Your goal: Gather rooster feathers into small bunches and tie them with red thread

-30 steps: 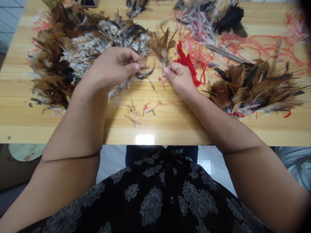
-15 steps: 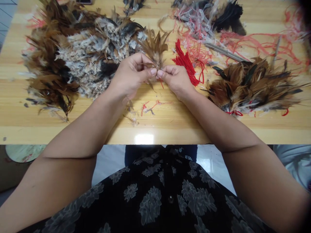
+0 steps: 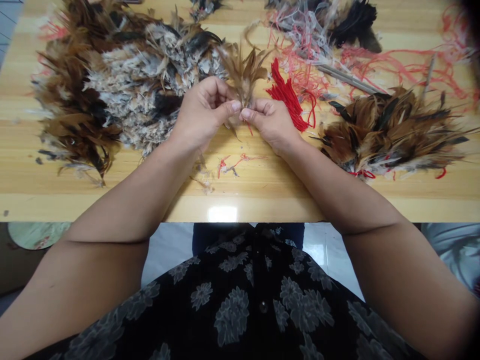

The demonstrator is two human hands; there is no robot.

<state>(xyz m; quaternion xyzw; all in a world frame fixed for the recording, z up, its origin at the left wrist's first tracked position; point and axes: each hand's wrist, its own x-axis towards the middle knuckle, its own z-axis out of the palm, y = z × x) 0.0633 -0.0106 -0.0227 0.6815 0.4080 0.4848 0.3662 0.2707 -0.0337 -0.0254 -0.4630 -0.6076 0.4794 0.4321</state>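
Observation:
A small bunch of brown feathers (image 3: 245,72) stands tips-up between my two hands, above the table. Thumb and fingers of my left hand (image 3: 210,107) pinch the bunch at its base from the left. On the other side, my right hand (image 3: 268,120) is closed at the same base, its thumb close to the left thumb. A short red thread end (image 3: 251,130) sticks out below the right thumb; how it runs round the quills is hidden by the fingers. Just beyond my right hand lies a bundle of red yarn pieces (image 3: 287,97).
A large heap of brown, black and whitish feathers (image 3: 127,85) covers the left of the wooden table (image 3: 270,200). Feather bunches with red ties (image 3: 390,132) lie at right. Behind are tangled pink strings (image 3: 405,57), thin sticks (image 3: 348,80) and black feathers (image 3: 354,25). Thread scraps (image 3: 228,165) lie nearer me.
The feather bunch has shifted slightly right, its tips fanning a little differently. My left fingers have moved slightly; both hands stay closed at the base.

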